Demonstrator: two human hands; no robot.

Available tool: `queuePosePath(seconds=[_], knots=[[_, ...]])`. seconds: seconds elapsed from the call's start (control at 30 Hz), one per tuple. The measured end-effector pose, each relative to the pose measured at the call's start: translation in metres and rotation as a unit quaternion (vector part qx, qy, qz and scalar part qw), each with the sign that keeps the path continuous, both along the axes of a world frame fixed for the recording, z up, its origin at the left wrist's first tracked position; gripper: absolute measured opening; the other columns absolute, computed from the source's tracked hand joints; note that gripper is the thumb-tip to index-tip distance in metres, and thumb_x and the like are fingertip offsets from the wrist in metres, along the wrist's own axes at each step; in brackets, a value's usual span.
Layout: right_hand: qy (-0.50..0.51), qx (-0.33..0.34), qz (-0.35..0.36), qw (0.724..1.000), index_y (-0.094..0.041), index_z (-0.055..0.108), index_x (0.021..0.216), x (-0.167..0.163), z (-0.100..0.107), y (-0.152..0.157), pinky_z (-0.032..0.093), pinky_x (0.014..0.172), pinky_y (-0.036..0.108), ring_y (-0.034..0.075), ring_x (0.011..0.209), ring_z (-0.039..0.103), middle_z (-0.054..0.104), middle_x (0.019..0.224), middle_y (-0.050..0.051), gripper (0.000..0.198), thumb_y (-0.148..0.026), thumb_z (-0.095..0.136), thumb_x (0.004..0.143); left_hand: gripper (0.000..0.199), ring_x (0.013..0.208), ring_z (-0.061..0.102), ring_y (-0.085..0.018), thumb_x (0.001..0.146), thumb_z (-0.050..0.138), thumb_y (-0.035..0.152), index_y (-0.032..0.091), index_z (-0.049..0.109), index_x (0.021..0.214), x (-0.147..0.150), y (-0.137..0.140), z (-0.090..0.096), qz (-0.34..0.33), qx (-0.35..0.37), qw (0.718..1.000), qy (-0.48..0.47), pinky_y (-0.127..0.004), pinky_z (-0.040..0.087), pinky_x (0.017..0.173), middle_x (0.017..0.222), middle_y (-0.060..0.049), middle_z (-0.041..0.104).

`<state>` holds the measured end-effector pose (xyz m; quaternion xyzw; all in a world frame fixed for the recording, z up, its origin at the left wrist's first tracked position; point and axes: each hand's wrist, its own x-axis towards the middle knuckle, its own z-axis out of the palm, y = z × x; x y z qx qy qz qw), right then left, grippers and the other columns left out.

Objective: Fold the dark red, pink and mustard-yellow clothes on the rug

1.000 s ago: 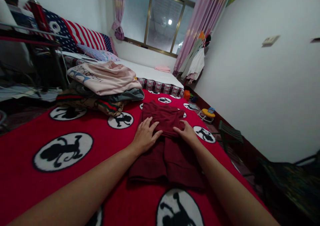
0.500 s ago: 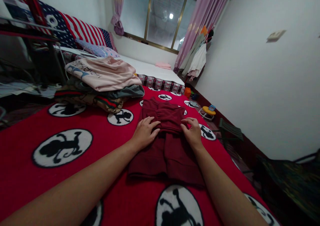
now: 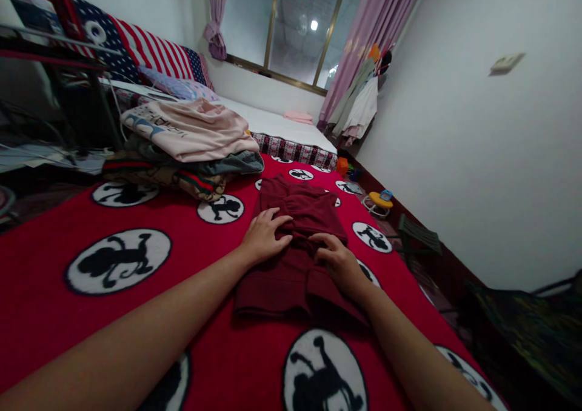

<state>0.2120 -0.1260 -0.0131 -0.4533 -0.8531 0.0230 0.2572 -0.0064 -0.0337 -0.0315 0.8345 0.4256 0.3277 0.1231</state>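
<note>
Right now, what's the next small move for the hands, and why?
I'd probably slide the right hand outward to smooth the maroon garment, using the left hand as anchor: the cloth looks rumpled between the hands, its upper part is creased, and the left hand already rests on its left side.

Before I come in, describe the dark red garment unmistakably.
On the red blanket, look right of the clothes pile. The garment lies under the left hand and right hand. Its plain dark red sets it apart from the blanket's printed ovals.
</note>
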Motion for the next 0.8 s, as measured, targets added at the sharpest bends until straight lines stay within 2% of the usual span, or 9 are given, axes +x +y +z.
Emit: queuePosePath(seconds=[0.1,0.17,0.23,0.33,0.4,0.57,0.63,0.7,0.8], knots=[[0.026,-0.011,-0.005,1.0,-0.023,0.066,0.101,0.003,-0.003,-0.005,0.047,0.098,0.041,0.021,0.121,0.053,0.057,0.131,0.008,0.038,0.0,0.042,0.083,0.052,0.132,0.041,-0.033,0.077,0.07,0.035,0.026,0.061,0.127,0.0,0.002,-0.002,-0.002,-0.001,1.0,-0.017,-0.048,0.036,0.11,0.143,-0.011,0.042],[0.066,-0.035,-0.005,0.997,-0.025,0.053,0.128,0.001,-0.002,-0.012,0.045,0.102,0.04,0.019,0.125,0.051,0.055,0.135,0.008,0.057,0.002,0.041,0.079,0.054,0.134,0.04,-0.032,0.074,0.072,0.029,0.023,0.06,0.127,-0.002,0.003,-0.002,-0.001,0.007,0.998,-0.064,-0.047,0.035,0.111,0.145,-0.013,0.038],[0.109,-0.065,-0.01,0.992,-0.025,0.04,0.14,-0.001,-0.001,-0.021,0.044,0.103,0.038,0.018,0.123,0.053,0.056,0.134,0.008,0.069,0.003,0.042,0.077,0.046,0.13,0.043,-0.029,0.074,0.071,0.022,0.019,0.063,0.12,-0.004,0.002,0.0,0.005,0.03,0.991,-0.132,-0.043,0.036,0.111,0.139,-0.013,0.042],[0.123,-0.092,-0.003,0.988,-0.025,0.051,0.13,0.0,0.0,-0.039,0.045,0.102,0.037,0.018,0.117,0.056,0.061,0.124,0.006,0.059,0.001,0.044,0.077,0.018,0.113,0.054,-0.022,0.081,0.062,0.018,0.018,0.067,0.098,-0.011,-0.006,0.008,0.002,0.073,0.975,-0.208,-0.037,0.042,0.103,0.115,-0.009,0.056],[0.117,-0.093,0.006,0.989,-0.025,0.057,0.121,0.002,-0.001,-0.054,0.045,0.1,0.036,0.018,0.115,0.056,0.061,0.119,0.006,0.049,-0.001,0.043,0.081,0.01,0.1,0.057,-0.02,0.087,0.056,0.021,0.018,0.066,0.088,-0.017,-0.013,0.012,-0.043,0.081,0.974,-0.209,-0.034,0.045,0.094,0.1,-0.007,0.06],[0.07,-0.12,0.001,0.99,-0.027,0.05,0.131,0.007,0.001,-0.093,0.044,0.1,0.038,0.023,0.12,0.051,0.054,0.128,0.009,0.048,-0.021,0.06,0.085,0.019,0.089,0.058,-0.017,0.093,0.053,0.03,0.019,0.068,0.089,-0.038,-0.031,0.017,-0.275,0.02,0.961,-0.028,-0.029,0.042,0.083,0.094,-0.005,0.066],[0.039,-0.124,-0.004,0.991,-0.025,0.053,0.129,0.01,0.005,-0.105,0.045,0.1,0.039,0.024,0.12,0.05,0.052,0.128,0.01,0.05,-0.023,0.067,0.08,0.024,0.085,0.057,-0.017,0.095,0.05,0.031,0.017,0.065,0.082,-0.051,-0.037,0.019,-0.305,0.021,0.951,0.04,-0.029,0.04,0.081,0.092,-0.005,0.064],[0.018,-0.126,-0.012,0.992,-0.024,0.059,0.116,0.015,0.013,-0.113,0.047,0.097,0.036,0.022,0.115,0.053,0.054,0.121,0.01,0.036,-0.015,0.061,0.081,0.029,0.079,0.055,-0.016,0.096,0.045,0.028,0.017,0.06,0.075,-0.067,-0.042,0.023,-0.312,0.016,0.947,0.071,-0.028,0.04,0.077,0.084,-0.005,0.061],[-0.01,-0.134,-0.004,0.991,-0.022,0.062,0.105,0.032,0.025,-0.118,0.051,0.09,0.031,0.019,0.106,0.058,0.058,0.11,0.009,0.032,-0.005,0.049,0.081,0.021,0.077,0.054,-0.016,0.094,0.044,0.019,0.017,0.057,0.077,-0.094,-0.046,0.031,-0.319,-0.014,0.943,0.089,-0.025,0.042,0.074,0.081,-0.004,0.059]])
